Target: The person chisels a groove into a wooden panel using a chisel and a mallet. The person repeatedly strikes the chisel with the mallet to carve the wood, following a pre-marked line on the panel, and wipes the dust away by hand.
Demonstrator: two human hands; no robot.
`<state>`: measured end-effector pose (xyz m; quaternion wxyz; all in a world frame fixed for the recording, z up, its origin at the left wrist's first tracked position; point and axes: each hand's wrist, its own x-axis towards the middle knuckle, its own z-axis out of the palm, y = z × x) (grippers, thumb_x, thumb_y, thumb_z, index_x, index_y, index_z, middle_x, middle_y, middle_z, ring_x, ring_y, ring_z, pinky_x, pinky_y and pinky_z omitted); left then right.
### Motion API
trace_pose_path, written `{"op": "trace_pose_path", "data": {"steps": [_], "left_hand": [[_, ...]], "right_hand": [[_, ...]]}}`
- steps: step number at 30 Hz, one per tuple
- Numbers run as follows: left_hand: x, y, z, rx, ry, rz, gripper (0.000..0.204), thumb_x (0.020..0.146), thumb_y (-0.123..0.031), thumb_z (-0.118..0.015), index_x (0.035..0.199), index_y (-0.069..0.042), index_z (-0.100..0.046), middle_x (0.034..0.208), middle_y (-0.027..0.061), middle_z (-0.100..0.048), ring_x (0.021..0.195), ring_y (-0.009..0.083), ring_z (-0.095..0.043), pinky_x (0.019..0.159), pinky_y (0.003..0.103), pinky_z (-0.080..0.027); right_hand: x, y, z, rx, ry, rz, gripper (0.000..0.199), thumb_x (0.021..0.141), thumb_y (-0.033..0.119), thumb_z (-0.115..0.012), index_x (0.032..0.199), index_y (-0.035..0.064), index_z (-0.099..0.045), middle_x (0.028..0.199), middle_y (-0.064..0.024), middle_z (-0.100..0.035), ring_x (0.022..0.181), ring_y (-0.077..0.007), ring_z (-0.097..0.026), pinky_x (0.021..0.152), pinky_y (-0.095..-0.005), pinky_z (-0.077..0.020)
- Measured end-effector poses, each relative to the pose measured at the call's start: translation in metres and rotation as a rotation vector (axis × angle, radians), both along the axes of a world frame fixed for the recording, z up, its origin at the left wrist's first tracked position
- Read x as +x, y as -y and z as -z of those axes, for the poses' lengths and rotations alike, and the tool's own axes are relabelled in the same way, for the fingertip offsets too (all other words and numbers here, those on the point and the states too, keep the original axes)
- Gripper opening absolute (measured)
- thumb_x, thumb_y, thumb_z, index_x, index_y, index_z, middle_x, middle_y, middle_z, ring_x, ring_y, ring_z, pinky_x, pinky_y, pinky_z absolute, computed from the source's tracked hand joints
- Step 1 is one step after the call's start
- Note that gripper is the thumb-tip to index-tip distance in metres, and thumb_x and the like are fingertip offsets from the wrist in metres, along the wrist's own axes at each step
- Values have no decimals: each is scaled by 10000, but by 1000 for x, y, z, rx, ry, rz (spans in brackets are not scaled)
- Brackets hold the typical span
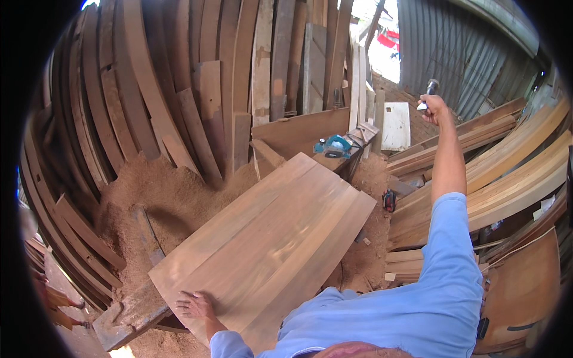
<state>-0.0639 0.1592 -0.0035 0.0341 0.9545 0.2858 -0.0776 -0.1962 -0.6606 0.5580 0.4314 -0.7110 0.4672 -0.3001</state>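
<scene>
A wide panel of several joined wooden boards point(268, 238) lies slantwise in front of me on a bench. My left hand point(196, 305) rests on the panel's near left corner, fingers spread, holding nothing. My right arm is stretched far out to the right, off the panel. Raised there, my right hand point(437, 108) is closed round a short tool with a dark body and pale metallic ends point(431, 88); its exact kind is too small to tell. A teal electric planer point(333, 147) sits beyond the panel's far end, apart from both hands.
Tall planks point(179, 77) lean along the back and left. A sawdust heap point(146, 191) lies left of the panel. Stacked long timber point(477, 191) fills the right side, below a corrugated metal wall point(453, 53). A red-and-black object point(389, 201) sits right of the panel.
</scene>
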Motion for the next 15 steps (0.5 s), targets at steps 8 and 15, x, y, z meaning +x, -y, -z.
{"op": "trace_pose_path", "data": {"steps": [8,15], "left_hand": [[-7,-8,-14,-62,20,34,713,1000,-523,-388,1644,-261,-227,1684,278,-113,1554,485,-84,1210,662,-109],[-27,21,-29,-246,114,278,689,1012,-454,-386,1617,-140,-288,1684,254,-153,1556,477,-57,1243,605,-22]], "right_hand": [[36,31,-24,-33,115,53,220,931,354,-611,843,160,-667,516,48,-366,440,-95,-367,481,-298,-502],[-10,198,-20,4,297,-237,331,929,391,-689,1207,212,-685,1112,26,-643,940,-95,-581,733,-236,-482]]}}
